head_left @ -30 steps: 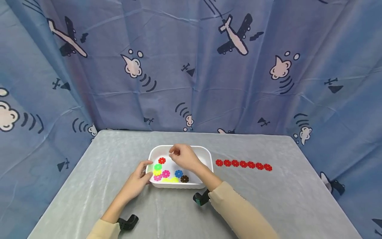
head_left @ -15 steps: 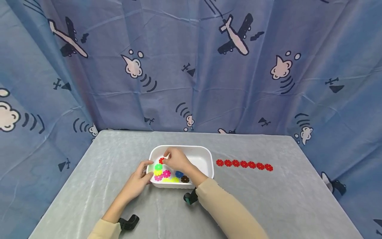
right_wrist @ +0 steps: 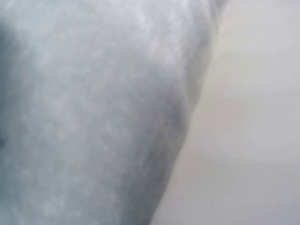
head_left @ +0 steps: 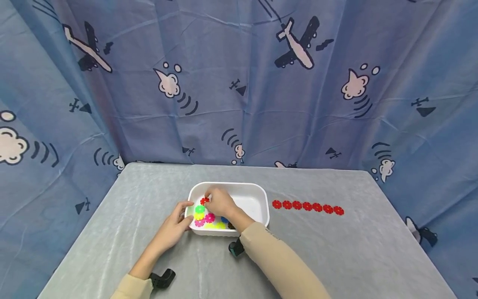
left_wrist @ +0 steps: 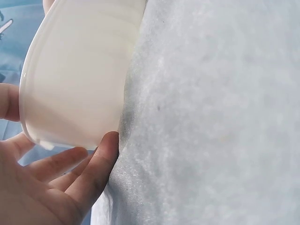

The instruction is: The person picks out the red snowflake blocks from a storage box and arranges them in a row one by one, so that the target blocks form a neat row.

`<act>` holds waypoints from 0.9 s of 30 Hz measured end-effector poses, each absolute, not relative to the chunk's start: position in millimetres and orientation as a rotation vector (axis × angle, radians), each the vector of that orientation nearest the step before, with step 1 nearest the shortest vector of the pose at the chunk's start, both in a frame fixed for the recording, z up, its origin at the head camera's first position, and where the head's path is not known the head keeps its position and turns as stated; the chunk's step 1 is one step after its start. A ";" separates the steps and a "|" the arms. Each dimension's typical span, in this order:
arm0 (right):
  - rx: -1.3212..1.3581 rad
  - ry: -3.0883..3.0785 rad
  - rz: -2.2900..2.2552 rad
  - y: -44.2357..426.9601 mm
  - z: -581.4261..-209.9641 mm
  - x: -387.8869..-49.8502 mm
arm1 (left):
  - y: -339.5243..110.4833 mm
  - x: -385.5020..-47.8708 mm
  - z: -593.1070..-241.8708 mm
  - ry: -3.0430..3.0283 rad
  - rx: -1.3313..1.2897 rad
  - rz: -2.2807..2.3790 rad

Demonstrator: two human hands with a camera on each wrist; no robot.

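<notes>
A white plastic tray (head_left: 254, 206) stands on the table with several flower-shaped plastic discs in its left half. My left hand (head_left: 172, 227) grips the tray's left end; in the left wrist view the thumb and fingers bend round the tray's outer wall (left_wrist: 79, 79). My right hand (head_left: 222, 205) reaches into the tray, its thumb and forefinger pinching at the edge of a red disc (head_left: 204, 201). Near it lie a green disc (head_left: 200, 209), a yellow disc (head_left: 199, 216) and a pink disc (head_left: 210, 218). A blue disc and a dark brown one are partly hidden by the right arm.
To the right of the tray, several red discs (head_left: 307, 206) form a row on the grey-white tablecloth (head_left: 358, 249). A blue curtain (head_left: 209, 74) with printed planes hangs behind the table. The right wrist view shows only blurred cloth and the tray wall (right_wrist: 243, 140).
My right hand has moved left and down within the tray, to the red disc. The left hand has kept its grip on the tray. The view has shifted slightly.
</notes>
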State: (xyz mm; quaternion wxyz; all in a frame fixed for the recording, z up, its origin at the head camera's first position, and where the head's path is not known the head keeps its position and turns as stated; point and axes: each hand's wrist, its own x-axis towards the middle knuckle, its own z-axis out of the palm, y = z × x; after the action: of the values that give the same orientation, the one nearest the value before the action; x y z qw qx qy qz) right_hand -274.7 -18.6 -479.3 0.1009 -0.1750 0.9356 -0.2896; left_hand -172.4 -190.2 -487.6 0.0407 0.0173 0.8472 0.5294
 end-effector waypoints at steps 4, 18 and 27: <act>-0.531 2.775 -0.809 -20.4 -480.6 -273.3 | -191.0 -170.9 -487.5 2.594 0.040 1.613; -0.564 2.763 -0.831 -15.3 -484.9 -275.9 | -189.6 -173.2 -487.8 2.594 0.044 1.628; -0.561 2.746 -0.842 -13.5 -482.6 -272.6 | -189.8 -173.3 -487.5 2.587 0.053 1.642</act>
State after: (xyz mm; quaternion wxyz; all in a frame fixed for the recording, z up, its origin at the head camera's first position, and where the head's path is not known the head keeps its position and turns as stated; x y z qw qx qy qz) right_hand -272.6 -13.5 -482.6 0.1075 -0.1908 0.9328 -0.2861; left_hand -173.3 -189.8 -487.5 0.0385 0.0174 0.8435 0.5354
